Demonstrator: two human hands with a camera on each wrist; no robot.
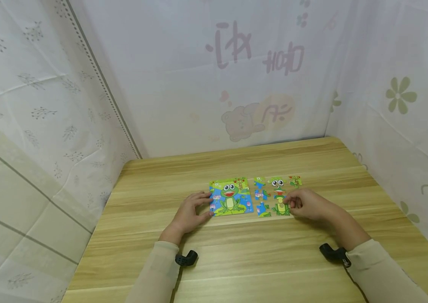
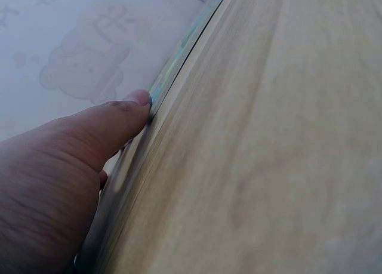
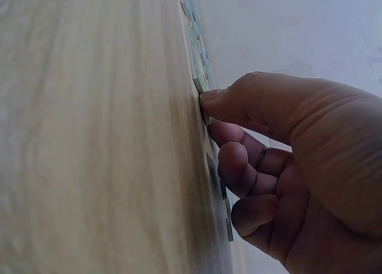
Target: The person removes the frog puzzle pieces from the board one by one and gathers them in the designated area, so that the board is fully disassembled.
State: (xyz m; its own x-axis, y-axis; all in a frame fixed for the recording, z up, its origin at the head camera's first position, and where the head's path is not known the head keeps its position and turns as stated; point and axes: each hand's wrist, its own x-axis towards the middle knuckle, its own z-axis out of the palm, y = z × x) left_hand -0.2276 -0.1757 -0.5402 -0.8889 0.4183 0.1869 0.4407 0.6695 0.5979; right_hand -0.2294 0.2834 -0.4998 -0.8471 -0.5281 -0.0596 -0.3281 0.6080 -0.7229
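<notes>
A square frog picture board (image 1: 230,196) lies flat on the wooden table. My left hand (image 1: 193,210) rests at its left side, fingers spread, with the thumb tip touching the edge in the left wrist view. To the right of the board are several loose frog jigsaw pieces, set slightly apart in rows. My right hand (image 1: 308,204) is at their right side, pinching a jigsaw piece (image 3: 207,117) between thumb and index finger, low at the table. The frog-body piece (image 1: 282,210) lies beside those fingertips. Its other fingers are curled, and the hand hides part of the layout.
The frog-eyes piece (image 1: 277,183) and a red-flower corner piece (image 1: 295,181) lie in the back row. Blue-and-green pieces, such as a corner one (image 1: 263,210), form the left column. Printed curtains (image 1: 183,84) hang around the wooden table (image 1: 236,261).
</notes>
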